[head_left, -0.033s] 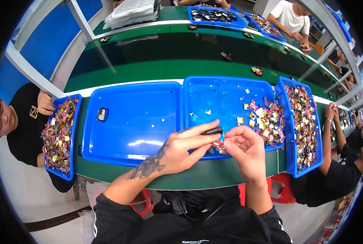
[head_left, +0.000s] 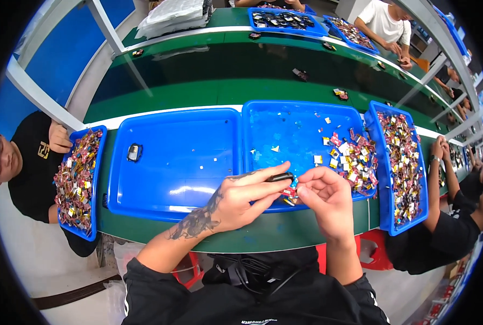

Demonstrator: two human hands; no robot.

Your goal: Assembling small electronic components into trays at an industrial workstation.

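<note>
Many pcs (head_left: 357, 162) in blu trays (head_left: 171, 157), ppl (head_left: 27, 168) @ bench (head_left: 274, 239).

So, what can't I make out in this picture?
In the head view:
Black piece: one end hidden by the left hand.
Right hand: its own fingers hide whether it grips the red part.
Heaped bits at right: too small to tell apart.
White-shirted worker: head partly cut off by the upper edge.

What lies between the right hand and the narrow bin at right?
In the head view, small red, white and yellow parts heaped in the wide blue tray, and that tray's edge, lie between the right hand and the narrow bin.
</note>
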